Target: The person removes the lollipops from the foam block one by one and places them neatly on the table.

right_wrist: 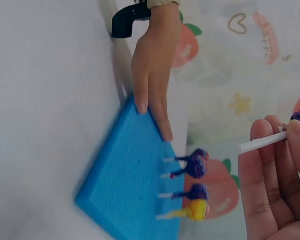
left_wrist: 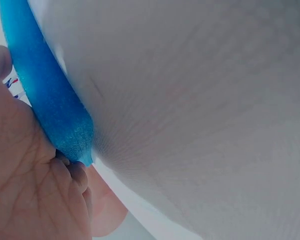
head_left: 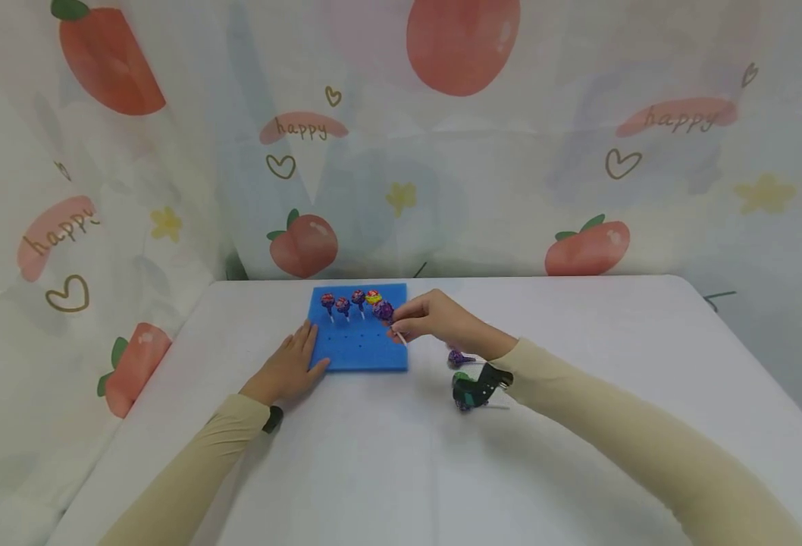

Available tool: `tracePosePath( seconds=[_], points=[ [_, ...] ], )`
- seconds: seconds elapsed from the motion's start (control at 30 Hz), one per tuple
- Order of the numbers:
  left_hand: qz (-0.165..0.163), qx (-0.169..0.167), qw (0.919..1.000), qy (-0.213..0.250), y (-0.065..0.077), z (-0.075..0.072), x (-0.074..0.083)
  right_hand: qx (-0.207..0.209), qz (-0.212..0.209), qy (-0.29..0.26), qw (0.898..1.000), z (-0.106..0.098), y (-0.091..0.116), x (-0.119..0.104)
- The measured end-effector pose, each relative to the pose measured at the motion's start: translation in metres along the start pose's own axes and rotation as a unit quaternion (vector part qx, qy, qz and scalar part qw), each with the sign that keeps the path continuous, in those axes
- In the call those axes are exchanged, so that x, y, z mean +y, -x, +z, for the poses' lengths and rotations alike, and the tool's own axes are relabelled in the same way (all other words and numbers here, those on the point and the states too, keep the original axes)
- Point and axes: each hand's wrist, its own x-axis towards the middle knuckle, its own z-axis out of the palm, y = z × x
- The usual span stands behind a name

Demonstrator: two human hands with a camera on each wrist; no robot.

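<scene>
A blue foam board (head_left: 352,358) with rows of small holes lies on the white table. Several lollipops stand in its far row, among them a yellow one (right_wrist: 195,210) and a purple-and-red one (head_left: 328,300). My left hand (head_left: 288,368) rests against the board's left edge, fingers extended along it. Above the right part of the board, my right hand (head_left: 440,322) pinches a purple-wrapped lollipop (head_left: 383,311) between thumb and fingers. Its white stick (right_wrist: 262,142) points away from the palm, tilted, with the tip free in the air.
More lollipops lie on the table right of the board, including a purple one (head_left: 457,359) below the right forearm. A green-topped one (head_left: 461,378) is partly hidden by the black wrist strap (head_left: 483,385). A printed curtain (head_left: 442,182) hangs behind the table.
</scene>
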Motion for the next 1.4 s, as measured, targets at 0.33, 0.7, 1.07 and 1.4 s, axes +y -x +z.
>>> tracePosePath(
  seconds=[0.33, 0.7, 1.07, 1.4],
  points=[
    [-0.005, -0.001, 1.0, 0.001, 0.003, -0.004, -0.002, -0.007, 0.031, 0.079, 0.996, -0.042, 0.048, 0.017],
    [0.0, -0.001, 1.0, 0.002, -0.001, -0.003, -0.001, -0.017, 0.074, 0.143, 0.987, -0.077, 0.097, 0.055],
    [0.007, 0.001, 1.0, -0.001, -0.001, 0.0, -0.001, -0.024, 0.119, 0.16, 0.98, -0.102, 0.128, 0.092],
    [0.004, -0.001, 1.0, 0.003, 0.001, 0.0, 0.002, -0.009, 0.13, 0.152, 0.98, -0.102, 0.14, 0.115]
  ],
)
